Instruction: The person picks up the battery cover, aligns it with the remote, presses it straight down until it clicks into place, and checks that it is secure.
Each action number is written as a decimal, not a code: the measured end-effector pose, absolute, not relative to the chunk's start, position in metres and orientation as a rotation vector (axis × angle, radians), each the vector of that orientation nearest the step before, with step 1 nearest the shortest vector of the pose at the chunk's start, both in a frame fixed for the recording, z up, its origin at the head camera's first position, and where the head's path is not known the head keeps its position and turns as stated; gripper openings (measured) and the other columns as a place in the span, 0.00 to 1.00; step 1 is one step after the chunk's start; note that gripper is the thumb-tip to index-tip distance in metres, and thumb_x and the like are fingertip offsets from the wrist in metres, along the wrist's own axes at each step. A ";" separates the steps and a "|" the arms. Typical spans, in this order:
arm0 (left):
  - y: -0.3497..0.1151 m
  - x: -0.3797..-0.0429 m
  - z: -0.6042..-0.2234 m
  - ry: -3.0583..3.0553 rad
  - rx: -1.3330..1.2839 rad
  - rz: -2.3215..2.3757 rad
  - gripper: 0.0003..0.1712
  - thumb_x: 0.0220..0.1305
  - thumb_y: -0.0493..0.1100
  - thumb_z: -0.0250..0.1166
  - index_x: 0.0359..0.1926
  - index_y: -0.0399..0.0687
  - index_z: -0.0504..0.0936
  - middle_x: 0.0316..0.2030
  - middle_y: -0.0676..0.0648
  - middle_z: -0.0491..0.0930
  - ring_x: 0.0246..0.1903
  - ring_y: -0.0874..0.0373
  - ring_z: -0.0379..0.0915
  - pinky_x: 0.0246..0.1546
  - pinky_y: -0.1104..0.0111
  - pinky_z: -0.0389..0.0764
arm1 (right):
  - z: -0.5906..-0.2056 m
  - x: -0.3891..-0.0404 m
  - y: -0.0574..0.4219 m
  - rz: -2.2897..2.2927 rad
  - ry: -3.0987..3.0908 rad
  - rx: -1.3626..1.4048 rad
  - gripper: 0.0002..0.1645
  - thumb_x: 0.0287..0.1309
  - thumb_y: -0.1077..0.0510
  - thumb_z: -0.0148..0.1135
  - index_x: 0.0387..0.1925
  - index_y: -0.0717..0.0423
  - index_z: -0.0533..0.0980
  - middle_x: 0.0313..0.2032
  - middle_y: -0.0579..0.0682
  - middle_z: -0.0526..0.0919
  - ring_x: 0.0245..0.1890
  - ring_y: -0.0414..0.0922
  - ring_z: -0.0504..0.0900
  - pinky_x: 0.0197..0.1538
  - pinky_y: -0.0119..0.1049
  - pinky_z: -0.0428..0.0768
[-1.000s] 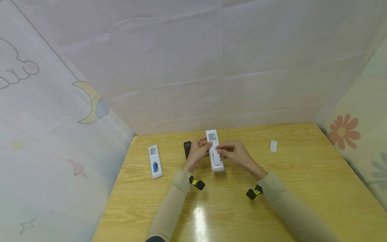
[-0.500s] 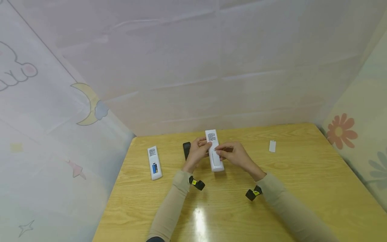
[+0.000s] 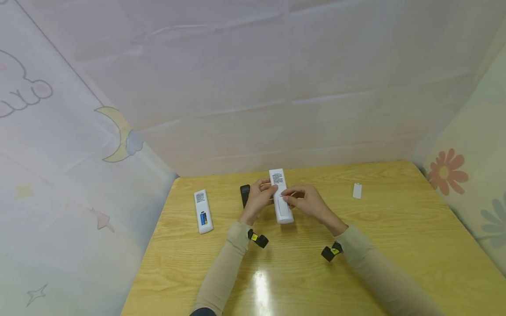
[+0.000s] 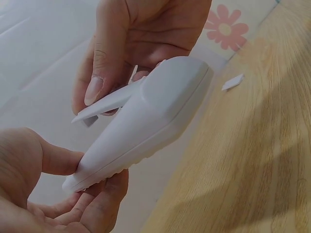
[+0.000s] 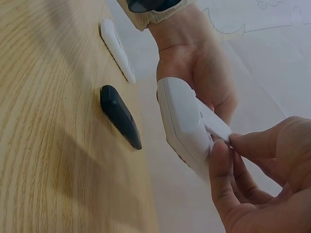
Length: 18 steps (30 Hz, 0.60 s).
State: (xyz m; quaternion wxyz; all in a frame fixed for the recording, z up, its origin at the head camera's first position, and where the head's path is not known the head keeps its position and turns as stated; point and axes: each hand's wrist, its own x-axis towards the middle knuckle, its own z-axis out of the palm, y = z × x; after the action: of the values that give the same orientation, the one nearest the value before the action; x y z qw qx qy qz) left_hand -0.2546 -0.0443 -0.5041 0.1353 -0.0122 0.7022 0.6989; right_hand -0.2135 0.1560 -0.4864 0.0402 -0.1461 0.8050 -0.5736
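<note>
My left hand (image 3: 258, 201) grips a white remote control (image 3: 277, 179) just over the table, its labelled back turned up. Thumb and fingers of my right hand (image 3: 310, 204) pinch the upper end of a white battery cover (image 4: 112, 103). That cover slants away from the remote's back in the left wrist view, with its other end against the remote near the bottom. What lies beneath it is hidden. A second white remote (image 3: 200, 197) lies face down on the left, blue battery (image 3: 203, 218) showing in its uncovered compartment.
Partly behind my left hand, a black remote (image 5: 119, 114) lies on the wooden table (image 3: 292, 272). Another white battery cover (image 3: 357, 191) rests at the back right. A printed cloth wall (image 3: 253, 109) rises behind the table and along its sides.
The battery cover has shifted slightly and lines up more closely with the remote's back. Both hands stay in nearly the same place.
</note>
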 end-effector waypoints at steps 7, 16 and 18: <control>-0.045 -0.254 -0.504 2.034 -0.027 2.030 0.31 0.77 0.46 0.68 0.74 0.41 0.72 0.60 0.38 0.83 0.52 0.48 0.87 0.49 0.57 0.91 | -0.491 -0.215 0.155 -1.738 2.486 -0.459 0.12 0.71 0.63 0.69 0.51 0.66 0.87 0.49 0.66 0.88 0.38 0.51 0.88 0.36 0.32 0.89; -0.045 -0.254 -0.505 2.028 0.002 2.028 0.31 0.76 0.48 0.68 0.74 0.44 0.72 0.61 0.39 0.82 0.52 0.48 0.87 0.50 0.58 0.91 | -0.490 -0.214 0.154 -1.715 2.492 -0.425 0.12 0.70 0.64 0.69 0.51 0.66 0.86 0.49 0.64 0.87 0.39 0.51 0.87 0.40 0.43 0.92; -0.046 -0.254 -0.505 2.032 0.000 2.024 0.31 0.76 0.48 0.68 0.73 0.45 0.72 0.61 0.40 0.82 0.51 0.49 0.88 0.49 0.58 0.91 | -0.490 -0.214 0.153 -1.713 2.493 -0.423 0.12 0.69 0.64 0.70 0.51 0.66 0.86 0.49 0.64 0.87 0.39 0.51 0.87 0.41 0.49 0.92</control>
State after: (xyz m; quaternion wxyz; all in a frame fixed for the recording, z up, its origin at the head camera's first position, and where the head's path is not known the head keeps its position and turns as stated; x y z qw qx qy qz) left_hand -0.2542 -0.0459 -0.5053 0.1363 -0.0002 0.7018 0.6992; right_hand -0.2140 0.1534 -0.4902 0.0438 -0.1382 0.8156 -0.5602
